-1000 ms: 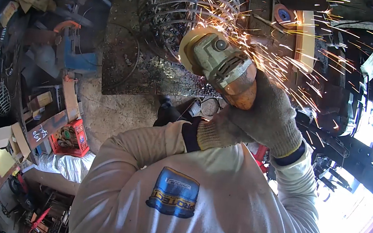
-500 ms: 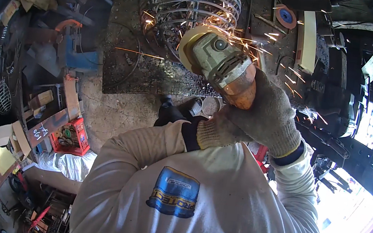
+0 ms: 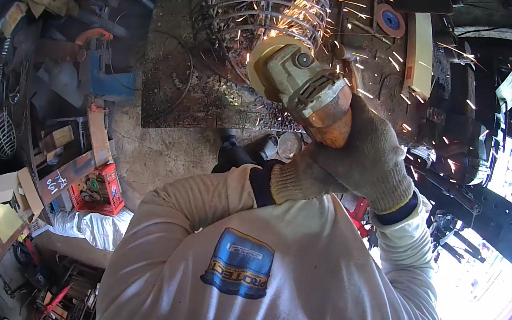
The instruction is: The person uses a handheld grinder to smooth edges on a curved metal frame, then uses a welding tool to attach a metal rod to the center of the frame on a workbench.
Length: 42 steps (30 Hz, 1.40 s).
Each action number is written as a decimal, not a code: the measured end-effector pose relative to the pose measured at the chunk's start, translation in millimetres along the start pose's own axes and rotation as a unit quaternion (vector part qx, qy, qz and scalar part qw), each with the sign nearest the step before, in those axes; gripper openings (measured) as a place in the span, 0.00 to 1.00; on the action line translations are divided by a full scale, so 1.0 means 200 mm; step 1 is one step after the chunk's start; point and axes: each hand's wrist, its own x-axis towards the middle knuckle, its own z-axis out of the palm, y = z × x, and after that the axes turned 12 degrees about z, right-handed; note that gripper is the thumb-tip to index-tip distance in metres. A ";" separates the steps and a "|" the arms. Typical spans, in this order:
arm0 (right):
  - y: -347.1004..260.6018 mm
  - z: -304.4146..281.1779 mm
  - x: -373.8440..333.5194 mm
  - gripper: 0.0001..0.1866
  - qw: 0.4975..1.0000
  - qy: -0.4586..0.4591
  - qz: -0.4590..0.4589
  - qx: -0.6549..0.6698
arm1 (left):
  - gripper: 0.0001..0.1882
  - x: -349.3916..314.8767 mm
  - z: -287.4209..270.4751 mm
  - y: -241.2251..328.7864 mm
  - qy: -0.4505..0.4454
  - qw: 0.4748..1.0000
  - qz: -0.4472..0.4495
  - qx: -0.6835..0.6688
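Two hands in grey gloves are out in front of the chest. The right hand point(image 3: 374, 158) has its grip closed tight around the back end of the grinder point(image 3: 310, 86). The left hand point(image 3: 310, 178) is tucked just below, touching the right one. Its fingers are hidden, so I cannot tell how far shut its grip is or what it has hold of.

The grinder is tilted, with its head up and to the left. It is held over the near side of the dark desk point(image 3: 159, 106), in front of a round cage point(image 3: 265, 17) of bent bars. A yellow guard point(image 3: 266, 65) sits on its head and hides the wheel, so I cannot see just where it touches. Bright sparks point(image 3: 305, 12) fly up over the bars and off to the right.

On the right part of the desk lie a flat disc point(image 3: 390, 19) with a blue middle and a long, pale strip point(image 3: 422, 59). Below the desk are dark shoes point(image 3: 265, 148) on the floor point(image 3: 155, 147). Off to the left is a red basket point(image 3: 114, 190) with round things point(image 3: 93, 187) inside.
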 end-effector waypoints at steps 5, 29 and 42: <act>-0.04 -0.01 -0.03 0.37 1.000 0.012 0.004 -0.013 | 0.37 -0.02 -0.04 0.01 0.102 0.991 0.026 -0.079; -0.06 -0.01 -0.02 0.37 0.999 0.001 -0.034 0.022 | 0.33 -0.04 -0.02 0.05 -0.030 0.957 0.049 0.284; -0.06 -0.01 0.00 0.38 1.000 0.012 -0.023 0.010 | 0.34 -0.01 0.06 -0.04 0.168 0.812 0.097 0.551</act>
